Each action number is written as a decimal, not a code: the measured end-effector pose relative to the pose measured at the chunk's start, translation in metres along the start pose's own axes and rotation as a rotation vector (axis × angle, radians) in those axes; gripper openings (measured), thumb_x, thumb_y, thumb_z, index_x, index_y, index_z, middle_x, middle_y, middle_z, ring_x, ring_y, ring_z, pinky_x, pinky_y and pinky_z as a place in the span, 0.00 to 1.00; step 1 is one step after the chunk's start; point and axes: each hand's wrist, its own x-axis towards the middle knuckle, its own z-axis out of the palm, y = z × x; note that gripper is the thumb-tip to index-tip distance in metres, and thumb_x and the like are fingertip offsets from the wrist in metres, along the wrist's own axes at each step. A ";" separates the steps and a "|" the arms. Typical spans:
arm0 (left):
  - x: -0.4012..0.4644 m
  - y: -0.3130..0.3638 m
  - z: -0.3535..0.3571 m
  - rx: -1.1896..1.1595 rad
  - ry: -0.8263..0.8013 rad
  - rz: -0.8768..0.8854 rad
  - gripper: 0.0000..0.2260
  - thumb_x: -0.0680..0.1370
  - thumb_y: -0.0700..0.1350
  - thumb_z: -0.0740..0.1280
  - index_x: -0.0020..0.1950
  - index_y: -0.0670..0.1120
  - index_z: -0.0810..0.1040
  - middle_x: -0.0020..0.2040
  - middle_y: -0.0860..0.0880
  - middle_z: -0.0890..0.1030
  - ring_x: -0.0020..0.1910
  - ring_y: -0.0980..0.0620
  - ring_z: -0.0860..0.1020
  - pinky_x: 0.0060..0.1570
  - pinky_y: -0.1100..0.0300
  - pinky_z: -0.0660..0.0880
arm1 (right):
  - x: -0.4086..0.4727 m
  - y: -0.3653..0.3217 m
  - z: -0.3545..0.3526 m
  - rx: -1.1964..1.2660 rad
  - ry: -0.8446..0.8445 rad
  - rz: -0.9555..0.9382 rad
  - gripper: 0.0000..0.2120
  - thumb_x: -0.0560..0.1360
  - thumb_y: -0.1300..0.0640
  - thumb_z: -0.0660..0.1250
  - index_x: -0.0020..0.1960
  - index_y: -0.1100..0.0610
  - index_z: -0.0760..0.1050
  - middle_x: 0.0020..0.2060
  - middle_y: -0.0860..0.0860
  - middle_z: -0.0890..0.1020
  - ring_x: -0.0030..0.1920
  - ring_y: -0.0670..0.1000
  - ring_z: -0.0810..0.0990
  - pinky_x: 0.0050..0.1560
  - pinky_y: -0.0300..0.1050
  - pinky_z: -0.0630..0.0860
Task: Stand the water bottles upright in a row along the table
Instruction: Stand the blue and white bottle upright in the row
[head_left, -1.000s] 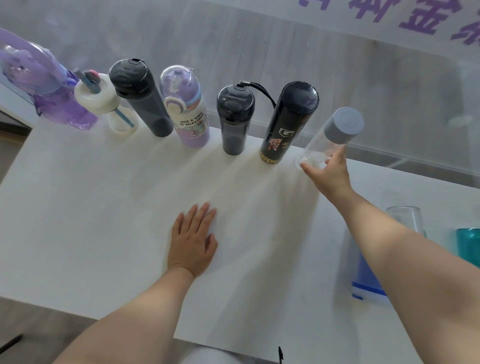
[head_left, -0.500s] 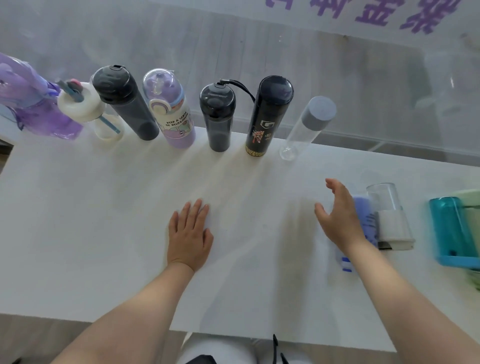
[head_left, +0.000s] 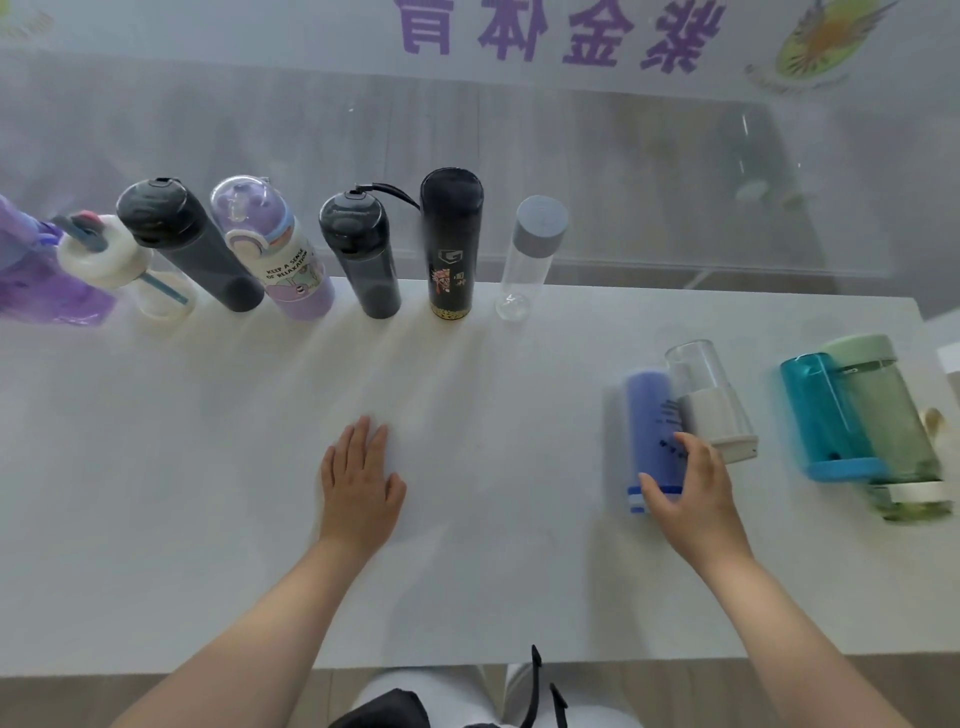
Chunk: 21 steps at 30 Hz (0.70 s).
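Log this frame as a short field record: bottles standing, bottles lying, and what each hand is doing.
standing row: seven bottles along the far edge of the table, ending at the clear bottle with grey cap
lying: blue bottle, clear bottle with white sleeve, teal bottle, green bottle
left hand: flat on the table, empty
right hand: fingers closing on the blue bottle, not lifted
next, likely: stand the blue bottle beside the clear one
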 end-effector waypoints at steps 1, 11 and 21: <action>-0.003 0.006 0.003 0.003 -0.005 0.028 0.29 0.71 0.50 0.53 0.72 0.44 0.65 0.74 0.41 0.65 0.72 0.43 0.61 0.70 0.49 0.50 | -0.001 0.001 0.001 0.020 -0.012 0.011 0.32 0.71 0.56 0.73 0.71 0.57 0.63 0.66 0.53 0.69 0.67 0.53 0.66 0.64 0.43 0.64; -0.045 0.085 0.044 0.044 -0.004 0.023 0.28 0.73 0.50 0.53 0.74 0.49 0.62 0.75 0.45 0.63 0.74 0.44 0.59 0.71 0.45 0.49 | 0.003 0.006 -0.012 0.084 -0.276 0.054 0.44 0.74 0.44 0.68 0.78 0.51 0.44 0.76 0.49 0.59 0.72 0.51 0.65 0.65 0.46 0.67; -0.047 0.092 0.054 0.103 0.081 -0.033 0.27 0.75 0.52 0.52 0.74 0.50 0.64 0.75 0.46 0.64 0.74 0.44 0.61 0.72 0.43 0.54 | 0.042 0.036 -0.030 -0.485 -0.243 -0.673 0.36 0.63 0.68 0.66 0.70 0.57 0.66 0.65 0.65 0.73 0.54 0.65 0.76 0.51 0.56 0.79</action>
